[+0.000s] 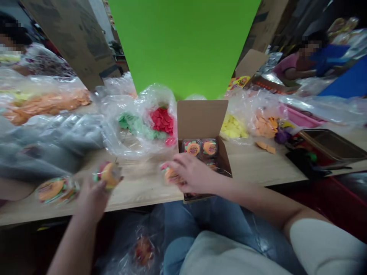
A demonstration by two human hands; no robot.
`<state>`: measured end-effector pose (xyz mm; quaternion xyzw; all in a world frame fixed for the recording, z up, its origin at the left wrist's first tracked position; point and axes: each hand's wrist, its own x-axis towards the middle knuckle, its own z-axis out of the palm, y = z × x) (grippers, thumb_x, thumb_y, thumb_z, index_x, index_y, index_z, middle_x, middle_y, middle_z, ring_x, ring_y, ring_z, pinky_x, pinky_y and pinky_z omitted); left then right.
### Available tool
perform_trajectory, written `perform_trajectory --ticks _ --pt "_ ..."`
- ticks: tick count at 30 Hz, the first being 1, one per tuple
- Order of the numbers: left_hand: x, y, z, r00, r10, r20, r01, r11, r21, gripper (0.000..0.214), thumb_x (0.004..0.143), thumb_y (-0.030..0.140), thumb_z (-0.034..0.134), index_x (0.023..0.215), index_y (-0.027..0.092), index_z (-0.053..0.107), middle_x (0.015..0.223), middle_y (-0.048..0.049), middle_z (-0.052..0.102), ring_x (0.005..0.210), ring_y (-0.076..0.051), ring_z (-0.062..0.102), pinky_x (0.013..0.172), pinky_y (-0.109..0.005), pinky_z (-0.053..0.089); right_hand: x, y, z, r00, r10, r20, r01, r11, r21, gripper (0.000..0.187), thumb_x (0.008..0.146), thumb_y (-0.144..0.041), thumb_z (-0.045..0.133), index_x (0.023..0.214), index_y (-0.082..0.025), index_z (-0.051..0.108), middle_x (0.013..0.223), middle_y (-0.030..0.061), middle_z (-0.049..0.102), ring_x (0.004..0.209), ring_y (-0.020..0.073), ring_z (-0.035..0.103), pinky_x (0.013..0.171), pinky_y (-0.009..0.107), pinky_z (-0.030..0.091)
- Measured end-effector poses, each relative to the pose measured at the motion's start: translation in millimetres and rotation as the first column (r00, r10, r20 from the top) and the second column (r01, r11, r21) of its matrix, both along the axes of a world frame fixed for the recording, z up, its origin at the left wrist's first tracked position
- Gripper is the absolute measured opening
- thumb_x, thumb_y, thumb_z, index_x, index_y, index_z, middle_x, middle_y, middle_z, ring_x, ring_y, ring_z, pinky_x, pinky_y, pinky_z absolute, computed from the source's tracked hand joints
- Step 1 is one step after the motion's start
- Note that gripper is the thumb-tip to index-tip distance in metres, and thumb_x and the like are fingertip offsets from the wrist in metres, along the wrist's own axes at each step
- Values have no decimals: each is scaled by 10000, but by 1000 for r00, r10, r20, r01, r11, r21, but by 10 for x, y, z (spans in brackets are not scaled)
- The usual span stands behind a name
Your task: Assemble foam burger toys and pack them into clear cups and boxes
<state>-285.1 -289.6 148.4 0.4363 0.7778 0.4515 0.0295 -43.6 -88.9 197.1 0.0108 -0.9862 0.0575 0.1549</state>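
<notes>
The left hand (pixel 91 202) is closed around a small clear round tub with an orange label (pixel 109 176), its fingers wrapped on the tub's side, though blur hides their exact grip. The right hand (pixel 192 175) curves over a matching tub (pixel 171 176), pinching it between fingers and thumb just at the front of an open brown cardboard box (pixel 202 119) on the pale wooden surface (pixel 143 193). Two more orange-labelled tubs (pixel 200 147) sit inside the box. Another tub (pixel 54 191) lies near the left hand. A clear plastic bag of red and green pieces (pixel 162 121) stands just beside the box.
</notes>
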Motion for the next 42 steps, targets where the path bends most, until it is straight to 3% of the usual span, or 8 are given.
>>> perform_trajectory --ticks 3,8,17,23,28,32,35,42 --pt "792 582 68 961 -223 165 210 973 95 756 705 561 546 1329 263 243 1152 -117 536 961 -273 584 759 -457 512 612 453 -61 980 -185 -77 184 983 -26 610 759 -244 521 1325 -178 302 1268 138 380 1212 281 323 1008 472 286" --pt "1511 1404 224 846 -349 -404 292 936 -197 887 567 527 715 1318 223 353 1245 -149 434 1154 -316 418 949 -462 364 1120 910 -257 962 -264 67 265 964 0 571 797 -264 532 1333 -193 348 1311 133 369 1245 286 307 1011 470 304" --pt "1755 1486 209 627 -515 -584 262 846 -465 621 790 524 474 1344 271 350 1359 -139 380 1269 -303 306 1046 -526 129 1222 945 -320 959 -226 168 249 960 -127 715 801 -378 538 1410 -244 187 1467 100 183 1343 279 159 1038 495 261" --pt "867 687 57 822 35 -568 -177 964 -197 653 825 434 462 1371 143 254 1401 -204 296 1320 -292 220 1025 -485 243 1294 1003 -330 953 -299 -41 296 953 -67 627 829 -349 486 1394 -243 236 1438 116 241 1320 312 219 1026 546 260" --pt "-409 -372 31 684 621 -381 -716 670 -193 873 588 574 652 1266 83 403 1338 -306 274 1236 -530 196 854 -699 227 965 880 -92 972 -163 -168 140 980 -143 536 842 -315 461 1355 -276 309 1369 91 363 1278 288 318 1011 506 326" --pt "-761 -564 -22 704 640 -306 -705 680 -200 622 660 455 624 1157 99 509 1144 -213 447 1085 -420 449 786 -592 369 382 460 191 992 -10 -128 -25 963 -268 413 857 -291 439 1269 -276 428 1344 73 404 1256 263 357 1014 476 338" --pt "-397 -380 -112 674 659 -335 -719 689 -90 493 729 337 565 1164 113 498 1081 -157 453 1079 -339 450 863 -538 361 -210 63 161 996 47 -75 -80 832 -549 349 864 -340 447 1199 -250 482 1287 88 457 1184 238 440 954 431 413" --pt "1123 154 -386 910 276 -311 -257 961 101 821 728 356 611 1372 160 140 1290 -215 318 1219 -305 344 945 -484 367 -1017 -481 -166 939 127 318 292 186 -938 551 742 -440 615 1182 -160 436 971 93 625 837 201 623 652 322 535"
